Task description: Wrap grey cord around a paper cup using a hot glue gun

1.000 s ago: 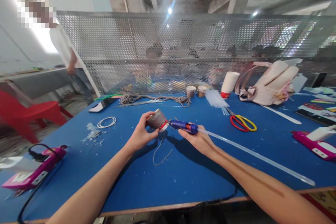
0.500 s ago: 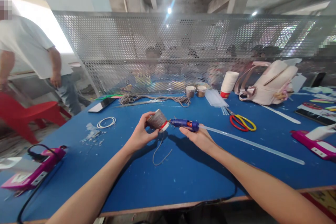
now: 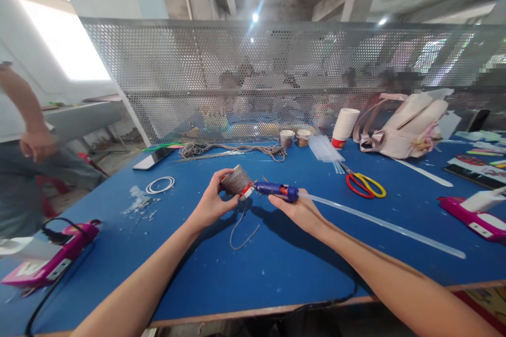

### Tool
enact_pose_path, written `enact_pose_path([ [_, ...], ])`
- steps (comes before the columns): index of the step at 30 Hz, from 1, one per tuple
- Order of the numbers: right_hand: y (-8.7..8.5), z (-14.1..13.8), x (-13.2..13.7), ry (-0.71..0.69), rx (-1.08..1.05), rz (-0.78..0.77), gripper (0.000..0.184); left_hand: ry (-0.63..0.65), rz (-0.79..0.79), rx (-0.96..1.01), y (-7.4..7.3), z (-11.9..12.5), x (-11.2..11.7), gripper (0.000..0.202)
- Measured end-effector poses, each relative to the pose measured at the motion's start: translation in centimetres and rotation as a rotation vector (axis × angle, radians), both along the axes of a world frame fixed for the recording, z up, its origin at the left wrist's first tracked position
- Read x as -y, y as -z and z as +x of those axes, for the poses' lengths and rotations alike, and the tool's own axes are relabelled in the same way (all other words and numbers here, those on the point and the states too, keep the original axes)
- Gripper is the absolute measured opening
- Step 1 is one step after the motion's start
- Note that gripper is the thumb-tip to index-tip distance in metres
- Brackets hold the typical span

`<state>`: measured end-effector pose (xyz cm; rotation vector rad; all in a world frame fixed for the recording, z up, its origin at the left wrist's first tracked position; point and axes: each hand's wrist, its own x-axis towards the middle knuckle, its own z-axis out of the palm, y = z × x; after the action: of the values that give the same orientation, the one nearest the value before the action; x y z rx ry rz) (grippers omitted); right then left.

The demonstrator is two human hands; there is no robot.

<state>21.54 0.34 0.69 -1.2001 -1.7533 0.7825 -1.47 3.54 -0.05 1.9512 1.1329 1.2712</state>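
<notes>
The left hand (image 3: 211, 205) holds a paper cup (image 3: 237, 181) up over the blue table (image 3: 221, 268), fingers curled around it. Grey cord is glued around most of the cup, so that part looks done; only a red and white strip near the rim is bare, and a loose cord end (image 3: 241, 229) hangs down from the cup to the table, so a little winding looks left. The right hand (image 3: 298, 210) grips a blue glue gun (image 3: 274, 189) with its tip touching the cup near the bare strip. A long clear glue stick (image 3: 379, 224) pokes out the back of the gun. Nearby lie red and yellow scissors (image 3: 366, 184), a stack of paper cups (image 3: 345, 126), a pink bag (image 3: 411, 124), a pile of grey cord (image 3: 233, 149) and a pink tool (image 3: 51, 255) with a black wire. Another person (image 3: 23, 147) stands at the left, well apart. Nothing blocks the hands.
</notes>
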Motion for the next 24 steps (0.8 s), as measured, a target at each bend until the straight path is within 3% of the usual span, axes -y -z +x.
enact_pose_path([
  [16, 1.4, -0.7, 0.7, -0.012, 0.293, 0.272, 0.029, -0.048, 0.002, -0.023, 0.4, 0.4, 0.0, 0.053],
  [24, 1.2, -0.1, 0.0, 0.059, 0.189, 0.151, 0.03, -0.037, -0.001, -0.012, 0.3, 0.2, -0.2, 0.054],
])
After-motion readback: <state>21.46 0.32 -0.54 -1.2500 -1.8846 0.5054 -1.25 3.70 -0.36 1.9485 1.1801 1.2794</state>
